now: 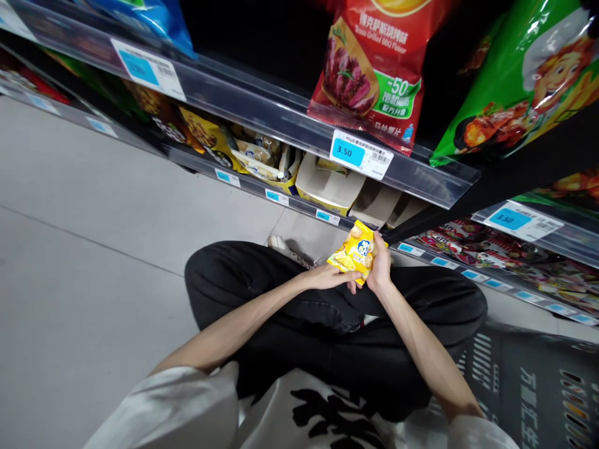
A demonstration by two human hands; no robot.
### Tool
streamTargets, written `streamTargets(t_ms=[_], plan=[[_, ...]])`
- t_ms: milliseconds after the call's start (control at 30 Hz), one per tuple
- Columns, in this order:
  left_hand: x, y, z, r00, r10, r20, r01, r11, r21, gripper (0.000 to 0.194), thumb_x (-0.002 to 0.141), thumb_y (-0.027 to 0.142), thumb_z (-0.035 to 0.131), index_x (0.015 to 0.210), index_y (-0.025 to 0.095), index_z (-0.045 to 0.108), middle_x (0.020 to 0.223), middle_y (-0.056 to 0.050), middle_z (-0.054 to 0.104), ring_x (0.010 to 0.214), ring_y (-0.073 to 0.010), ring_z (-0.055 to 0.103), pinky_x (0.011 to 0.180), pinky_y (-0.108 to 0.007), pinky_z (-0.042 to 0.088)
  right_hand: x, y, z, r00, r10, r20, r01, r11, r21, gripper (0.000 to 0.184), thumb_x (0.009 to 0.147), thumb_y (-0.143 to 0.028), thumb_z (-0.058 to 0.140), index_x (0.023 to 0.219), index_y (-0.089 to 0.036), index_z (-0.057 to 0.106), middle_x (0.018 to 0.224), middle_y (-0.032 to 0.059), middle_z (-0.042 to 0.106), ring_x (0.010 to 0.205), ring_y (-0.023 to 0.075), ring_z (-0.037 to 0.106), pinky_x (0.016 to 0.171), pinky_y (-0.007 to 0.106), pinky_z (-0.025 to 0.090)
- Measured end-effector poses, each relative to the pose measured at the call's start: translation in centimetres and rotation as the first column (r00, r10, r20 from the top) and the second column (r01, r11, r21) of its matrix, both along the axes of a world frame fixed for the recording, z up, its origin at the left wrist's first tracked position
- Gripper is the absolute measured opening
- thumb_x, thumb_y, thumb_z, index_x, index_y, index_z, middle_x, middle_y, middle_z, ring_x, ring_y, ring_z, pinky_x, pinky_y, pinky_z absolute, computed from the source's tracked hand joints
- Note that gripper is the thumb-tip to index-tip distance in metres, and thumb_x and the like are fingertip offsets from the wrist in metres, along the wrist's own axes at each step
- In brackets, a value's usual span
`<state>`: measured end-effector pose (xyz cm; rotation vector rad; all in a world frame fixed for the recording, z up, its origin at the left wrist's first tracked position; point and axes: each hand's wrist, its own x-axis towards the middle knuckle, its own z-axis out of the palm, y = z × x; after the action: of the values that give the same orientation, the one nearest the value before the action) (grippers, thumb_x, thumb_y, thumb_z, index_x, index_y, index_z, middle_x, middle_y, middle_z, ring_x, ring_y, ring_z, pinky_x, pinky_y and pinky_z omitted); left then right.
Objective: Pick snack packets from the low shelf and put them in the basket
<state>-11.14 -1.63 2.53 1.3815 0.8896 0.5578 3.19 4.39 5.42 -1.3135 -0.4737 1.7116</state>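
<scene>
Yellow packet [354, 251]: held in both hands above the crossed legs, just off the near edge of the lower shelf [299, 203]; its printed face is turned up and it lies tilted.
Left hand [330, 276]: grip clamped on the near edge of the yellow packet, thumb over the printed face.
Right hand [381, 265]: grip closed around the right side of the yellow packet; some of its fingers are hidden.
Upper shelf [262, 107]: a red bag [374, 68] stands behind a price tag [360, 154] reading 3.50. A green bag [524, 87] is to its right, and part of a blue bag [150, 22] shows at far left.
Lower shelf: an open box [285, 184] of small wrapped snacks [257, 156] sits left of a pale open tray [330, 186], which has a packet at its far end. Many small colourful packs [496, 249] lie farther right.
Legs: black trousers [243, 274], folded on the grey floor [84, 206], with a light shoe [283, 246] showing on the far side.
Basket [510, 374]: dark grey, slotted, with pale characters on it, at near right beside the right arm.
Clothing: a white shirt [266, 418] with a black print.
</scene>
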Motion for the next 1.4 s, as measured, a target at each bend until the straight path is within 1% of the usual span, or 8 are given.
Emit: streamTargets(t_ms=[100, 200, 300, 433, 567, 767, 1033, 1400], plan=[[0.03, 0.00, 0.00, 1.000, 0.007, 0.000, -0.007, 1.000, 0.004, 0.061, 0.104, 0.067, 0.046, 0.086, 0.020, 0.081, 0.105, -0.002, 0.082, 0.110, -0.0180, 0.073, 0.107, -0.023, 0.049, -0.12, -0.26, 0.74, 1.000, 0.004, -0.022, -0.004, 1.000, 0.005, 0.033, 0.071, -0.043, 0.088, 0.083, -0.019, 0.068, 0.076, 0.0023, 0.077, 0.076, 0.0253, 0.078, 0.068, 0.034, 0.065], [0.09, 0.00, 0.16, 1.000, 0.003, 0.008, -0.003, 1.000, 0.010, 0.062, 0.103, 0.067, 0.046, 0.086, 0.019, 0.081, 0.102, -0.003, 0.082, 0.108, -0.0183, 0.074, 0.105, -0.023, 0.050, -0.18, -0.45, 0.90, 1.000, 0.029, -0.007, -0.029, 0.999, 0.033, 0.031, 0.070, -0.037, 0.090, 0.083, -0.019, 0.069, 0.074, 0.0020, 0.076, 0.074, 0.0250, 0.078, 0.066, 0.033, 0.064], [0.11, -0.03, 0.36, 1.000, 0.003, 0.016, -0.003, 1.000, 0.013, 0.063, 0.103, 0.069, 0.046, 0.086, 0.019, 0.080, 0.098, -0.004, 0.082, 0.106, -0.0189, 0.074, 0.103, -0.024, 0.051, -0.20, -0.50, 0.77, 0.999, 0.038, -0.014, -0.037, 0.999, 0.038, 0.034, 0.067, -0.037, 0.092, 0.084, -0.018, 0.070, 0.074, 0.0025, 0.077, 0.072, 0.0243, 0.077, 0.064, 0.031, 0.063], [0.02, -0.09, 0.45, 1.000, -0.004, 0.007, 0.004, 1.000, -0.004, 0.063, 0.103, 0.069, 0.045, 0.086, 0.019, 0.080, 0.103, -0.003, 0.082, 0.108, -0.0189, 0.074, 0.105, -0.024, 0.051, -0.28, -0.50, 0.72, 0.999, 0.034, -0.023, -0.033, 0.998, 0.046, 0.034, 0.069, -0.037, 0.091, 0.087, -0.018, 0.070, 0.076, 0.0024, 0.077, 0.072, 0.0240, 0.078, 0.064, 0.031, 0.063], [-0.01, -0.05, 0.30, 1.000, -0.004, -0.013, 0.004, 1.000, -0.006, 0.064, 0.103, 0.070, 0.044, 0.087, 0.019, 0.081, 0.104, -0.003, 0.082, 0.111, -0.0199, 0.073, 0.107, -0.025, 0.050, -0.32, -0.40, 0.70, 1.000, 0.020, -0.017, -0.019, 0.999, 0.031, 0.035, 0.067, -0.036, 0.092, 0.088, -0.017, 0.071, 0.077, 0.0035, 0.078, 0.071, 0.0241, 0.077, 0.064, 0.032, 0.063], [0.05, -0.02, -0.02, 1.000, -0.003, -0.005, 0.003, 1.000, 0.016, 0.066, 0.102, 0.072, 0.044, 0.086, 0.019, 0.081, 0.102, -0.004, 0.082, 0.110, -0.0208, 0.073, 0.108, -0.027, 0.050, -0.26, -0.30, 0.56, 0.999, 0.025, -0.022, -0.025, 1.000, 0.017, 0.039, 0.066, -0.038, 0.093, 0.093, -0.018, 0.072, 0.075, 0.0010, 0.078, 0.065, 0.0221, 0.076, 0.064, 0.032, 0.063], [-0.09, -0.07, 0.20, 0.999, -0.021, -0.035, 0.021, 1.000, -0.013, 0.066, 0.102, 0.072, 0.043, 0.089, 0.021, 0.082, 0.111, -0.002, 0.081, 0.116, -0.0204, 0.071, 0.112, -0.026, 0.047, -0.23, -0.38, 0.66, 0.998, 0.036, -0.055, -0.035, 0.999, 0.016, 0.042, 0.062, -0.038, 0.095, 0.090, -0.018, 0.071, 0.079, 0.0016, 0.079, 0.073, 0.0231, 0.078, 0.067, 0.031, 0.064], [0.01, -0.07, -0.50, 0.999, -0.022, -0.029, 0.022, 1.000, 0.003, 0.067, 0.101, 0.074, 0.043, 0.088, 0.020, 0.082, 0.108, -0.002, 0.082, 0.115, -0.0198, 0.071, 0.110, -0.025, 0.048, -0.27, -0.27, 0.90, 0.998, 0.045, -0.050, -0.045, 0.999, -0.001, 0.044, 0.059, -0.038, 0.096, 0.087, -0.018, 0.070, 0.078, 0.0019, 0.078, 0.073, 0.0236, 0.078, 0.066, 0.031, 0.063]])
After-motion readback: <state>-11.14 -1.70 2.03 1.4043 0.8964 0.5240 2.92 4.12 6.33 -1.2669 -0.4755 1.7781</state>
